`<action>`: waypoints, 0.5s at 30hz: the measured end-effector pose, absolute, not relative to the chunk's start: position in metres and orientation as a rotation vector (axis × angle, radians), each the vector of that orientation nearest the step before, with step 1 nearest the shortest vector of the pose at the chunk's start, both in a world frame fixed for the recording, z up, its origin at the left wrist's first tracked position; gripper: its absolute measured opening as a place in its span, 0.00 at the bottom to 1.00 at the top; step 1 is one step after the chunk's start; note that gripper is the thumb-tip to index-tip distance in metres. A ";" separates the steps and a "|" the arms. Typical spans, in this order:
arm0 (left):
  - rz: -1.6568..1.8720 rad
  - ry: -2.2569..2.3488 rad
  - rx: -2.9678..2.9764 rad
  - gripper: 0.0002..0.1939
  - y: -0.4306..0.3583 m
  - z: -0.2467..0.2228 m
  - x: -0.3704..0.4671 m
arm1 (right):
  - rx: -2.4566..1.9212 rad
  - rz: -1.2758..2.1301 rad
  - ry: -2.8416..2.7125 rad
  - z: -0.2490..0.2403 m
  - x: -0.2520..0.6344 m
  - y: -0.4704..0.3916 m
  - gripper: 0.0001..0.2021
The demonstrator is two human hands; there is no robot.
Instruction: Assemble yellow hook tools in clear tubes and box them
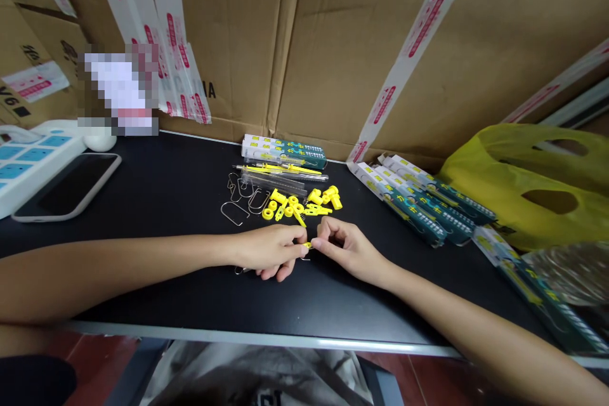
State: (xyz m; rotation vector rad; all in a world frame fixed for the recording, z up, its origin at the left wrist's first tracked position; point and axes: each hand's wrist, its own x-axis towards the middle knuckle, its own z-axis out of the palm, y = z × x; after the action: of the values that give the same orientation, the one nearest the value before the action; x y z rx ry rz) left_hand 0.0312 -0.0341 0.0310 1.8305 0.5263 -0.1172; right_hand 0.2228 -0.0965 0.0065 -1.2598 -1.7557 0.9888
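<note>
My left hand [273, 250] and my right hand [349, 250] meet low over the black table, fingertips almost touching. Between them is a small yellow plastic piece [308, 245], pinched from both sides and mostly covered by fingers. A thin bent metal wire [239, 271] sticks out on the left under my left hand; its other end is hidden. Just beyond the hands lie loose yellow plastic parts [278, 196], some ring-shaped and some like caps. Bent wire hooks [234, 212] lie to their left. Behind are clear plastic tubes [276, 183] and slim yellow-and-metal sticks [285, 169].
Printed narrow boxes [285, 151] lie at the back, and more boxes [423, 200] on the right beside a yellow plastic bag [518, 184]. A phone [69, 187] and a white power strip [40, 162] sit at left. Taped cardboard [342, 44] stands behind the black table [190, 301].
</note>
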 end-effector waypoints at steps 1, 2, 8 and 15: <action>-0.106 0.534 1.850 0.09 -0.035 0.031 0.031 | -1.260 0.962 -1.750 0.005 0.222 -0.097 0.18; -0.089 0.544 1.878 0.10 -0.036 0.031 0.030 | -1.259 0.940 -1.744 0.005 0.221 -0.097 0.18; 0.038 0.576 2.023 0.12 -0.042 0.029 0.027 | -1.239 1.062 -1.693 0.005 0.220 -0.098 0.16; -0.028 0.561 1.839 0.08 -0.035 0.024 0.029 | -1.254 1.054 -1.718 0.007 0.221 -0.098 0.14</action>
State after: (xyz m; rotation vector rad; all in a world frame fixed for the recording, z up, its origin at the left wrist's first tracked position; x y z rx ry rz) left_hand 0.0291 -0.0349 0.0244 1.8391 0.5608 -0.0277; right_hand 0.2214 -0.0976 0.0066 -1.2536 -1.7183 1.0536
